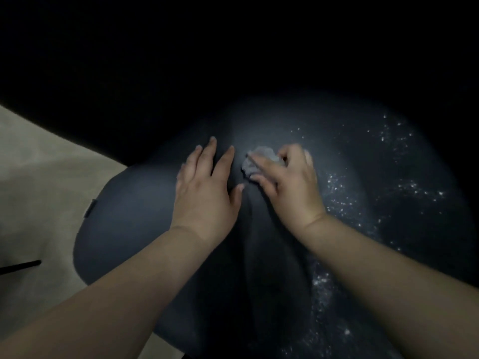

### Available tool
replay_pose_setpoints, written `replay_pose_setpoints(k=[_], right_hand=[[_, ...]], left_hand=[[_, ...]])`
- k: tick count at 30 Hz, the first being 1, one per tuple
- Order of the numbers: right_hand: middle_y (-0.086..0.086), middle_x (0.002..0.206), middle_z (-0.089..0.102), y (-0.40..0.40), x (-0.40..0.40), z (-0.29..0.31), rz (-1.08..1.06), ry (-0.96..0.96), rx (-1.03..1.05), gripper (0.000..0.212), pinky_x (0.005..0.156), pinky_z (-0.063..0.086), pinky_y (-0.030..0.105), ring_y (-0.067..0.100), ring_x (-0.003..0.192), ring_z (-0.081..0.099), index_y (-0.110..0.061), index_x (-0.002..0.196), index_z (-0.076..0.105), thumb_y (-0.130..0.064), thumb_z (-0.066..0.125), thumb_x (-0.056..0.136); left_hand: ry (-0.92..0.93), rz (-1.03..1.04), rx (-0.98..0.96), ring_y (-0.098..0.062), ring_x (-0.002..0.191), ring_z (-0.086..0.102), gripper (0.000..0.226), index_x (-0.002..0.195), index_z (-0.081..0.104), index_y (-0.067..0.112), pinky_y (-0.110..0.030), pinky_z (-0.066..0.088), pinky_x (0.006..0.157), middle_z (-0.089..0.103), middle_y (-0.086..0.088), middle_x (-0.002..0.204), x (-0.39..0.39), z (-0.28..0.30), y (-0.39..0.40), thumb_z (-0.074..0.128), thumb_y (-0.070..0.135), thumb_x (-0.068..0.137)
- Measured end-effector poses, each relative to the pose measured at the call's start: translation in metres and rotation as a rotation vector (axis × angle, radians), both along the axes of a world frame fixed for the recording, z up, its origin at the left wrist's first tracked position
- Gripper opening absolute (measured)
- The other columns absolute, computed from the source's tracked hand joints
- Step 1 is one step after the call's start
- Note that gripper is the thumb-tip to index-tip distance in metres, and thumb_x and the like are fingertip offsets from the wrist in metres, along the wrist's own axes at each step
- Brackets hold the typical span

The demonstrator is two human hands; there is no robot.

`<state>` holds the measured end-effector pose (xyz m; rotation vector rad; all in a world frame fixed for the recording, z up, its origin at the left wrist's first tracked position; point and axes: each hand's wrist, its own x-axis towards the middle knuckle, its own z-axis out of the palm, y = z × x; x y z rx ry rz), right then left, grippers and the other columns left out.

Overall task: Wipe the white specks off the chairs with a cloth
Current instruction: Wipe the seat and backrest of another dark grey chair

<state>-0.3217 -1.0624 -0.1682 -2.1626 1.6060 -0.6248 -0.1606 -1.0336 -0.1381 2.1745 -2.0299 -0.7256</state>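
- Head view looks down on a big dark chair seat (134, 224). It fills most of the picture, and the room around it is very dark.
- Pale floor (39, 164) shows at the left of the seat, with a thin black stick-like thing (20, 266) lying low at the left edge. I cannot tell what it is.
- White specks (337, 187) are spread over the right side of the seat and down near the right arm. The left side of the seat looks clean.
- Left hand (204, 187) lies flat on the seat, just left of the middle. Its fingers (211, 151) are spread apart and hold nothing; they only press on the seat.
- Right hand (290, 180) is pressed down near the middle of the seat. Its fingers (261, 164) are curled and clamped on the cloth.
- Small grey cloth (261, 159) is scrunched in a ball under the right hand, touching the seat, with the specks just beside it on the right.
- To wipe well, I think the right hand should press the cloth flat and rub slowly toward the specks on the right. The left hand can keep the chair from sliding.
- A bunched cloth may just push specks around, so opening it a bit would likely help.
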Motion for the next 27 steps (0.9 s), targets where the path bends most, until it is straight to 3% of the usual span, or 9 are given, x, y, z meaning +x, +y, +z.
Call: replay_pose_setpoints(k=[3, 6, 9, 13, 16, 19, 21, 24, 27], right_hand=[[0.014, 0.102, 0.049, -0.040, -0.019, -0.001, -0.208, -0.007, -0.009, 0.034, 0.084, 0.046, 0.047, 0.033, 0.096, 0.045, -0.029, 0.119, 0.068, -0.026, 0.070, 0.085], [0.009, 0.102, 0.046, -0.015, -0.022, -0.002, -0.371, -0.040, 0.019, 0.036, 0.085, 0.045, 0.044, 0.029, 0.096, 0.043, -0.032, 0.121, 0.065, -0.025, 0.068, 0.085], [0.012, 0.099, 0.050, 0.022, -0.015, -0.001, -0.243, -0.029, 0.000, 0.039, 0.078, 0.046, 0.038, 0.030, 0.090, 0.045, -0.028, 0.120, 0.067, -0.019, 0.073, 0.081], [0.016, 0.096, 0.053, -0.024, -0.032, 0.000, -0.068, 0.068, -0.046, 0.035, 0.072, 0.039, 0.034, 0.035, 0.086, 0.049, -0.027, 0.117, 0.069, -0.025, 0.073, 0.082], [0.015, 0.105, 0.051, -0.062, -0.056, -0.006, -0.332, 0.047, -0.035, 0.035, 0.084, 0.043, 0.043, 0.034, 0.098, 0.045, -0.031, 0.121, 0.066, -0.031, 0.067, 0.087], [0.002, 0.105, 0.045, -0.037, -0.057, -0.014, -0.574, -0.002, -0.034, 0.034, 0.092, 0.038, 0.030, 0.023, 0.102, 0.042, -0.032, 0.123, 0.063, -0.029, 0.064, 0.089], [-0.004, 0.103, 0.042, -0.004, -0.040, -0.011, -0.515, -0.051, 0.004, 0.031, 0.086, 0.036, 0.024, 0.021, 0.100, 0.044, -0.027, 0.118, 0.064, -0.029, 0.066, 0.087], [0.013, 0.100, 0.051, -0.008, -0.033, 0.000, -0.243, 0.013, 0.019, 0.036, 0.080, 0.046, 0.039, 0.033, 0.093, 0.048, -0.023, 0.119, 0.068, -0.024, 0.072, 0.084], [0.016, 0.100, 0.052, -0.056, -0.053, -0.001, -0.218, 0.090, -0.022, 0.036, 0.079, 0.046, 0.047, 0.036, 0.093, 0.048, -0.027, 0.120, 0.067, -0.026, 0.070, 0.085]], left_hand=[[-0.020, -0.034, -0.010, -0.023, 0.146, 0.005, 0.067, 0.150, 0.024, 0.027, -0.047, 0.014, 0.118, 0.012, -0.001, 0.160, -0.007, 0.000, -0.007, 0.052, 0.042, 0.092], [-0.024, -0.038, -0.008, -0.023, 0.146, 0.005, 0.066, 0.151, 0.024, 0.025, -0.047, 0.013, 0.118, 0.011, -0.002, 0.160, -0.019, -0.002, -0.014, 0.051, 0.040, 0.093], [0.020, -0.018, -0.049, -0.021, 0.146, 0.004, 0.061, 0.150, 0.025, 0.024, -0.047, 0.010, 0.118, 0.011, -0.001, 0.160, -0.034, -0.006, -0.020, 0.049, 0.034, 0.095], [0.058, 0.001, -0.102, -0.023, 0.145, 0.007, 0.057, 0.149, 0.030, 0.022, -0.050, 0.012, 0.117, 0.016, -0.003, 0.159, -0.039, -0.014, -0.021, 0.047, 0.030, 0.095], [0.015, -0.044, -0.082, -0.024, 0.146, 0.008, 0.058, 0.149, 0.030, 0.022, -0.050, 0.012, 0.118, 0.015, -0.003, 0.159, -0.032, -0.019, -0.023, 0.045, 0.036, 0.094], [-0.001, -0.127, -0.061, -0.024, 0.146, 0.005, 0.060, 0.150, 0.027, 0.024, -0.048, 0.009, 0.118, 0.011, -0.002, 0.160, -0.026, -0.018, -0.034, 0.042, 0.041, 0.094], [0.004, -0.149, -0.046, -0.023, 0.147, 0.003, 0.061, 0.150, 0.026, 0.024, -0.048, 0.009, 0.118, 0.008, -0.001, 0.161, -0.024, -0.015, -0.041, 0.043, 0.043, 0.094], [0.007, -0.202, -0.014, -0.021, 0.146, 0.001, 0.062, 0.151, 0.024, 0.025, -0.046, 0.007, 0.118, 0.006, 0.000, 0.161, -0.029, -0.011, -0.055, 0.043, 0.043, 0.094], [0.005, -0.262, -0.022, -0.021, 0.146, 0.001, 0.063, 0.151, 0.022, 0.026, -0.043, 0.005, 0.118, 0.005, 0.001, 0.161, -0.035, -0.009, -0.068, 0.044, 0.043, 0.095]])
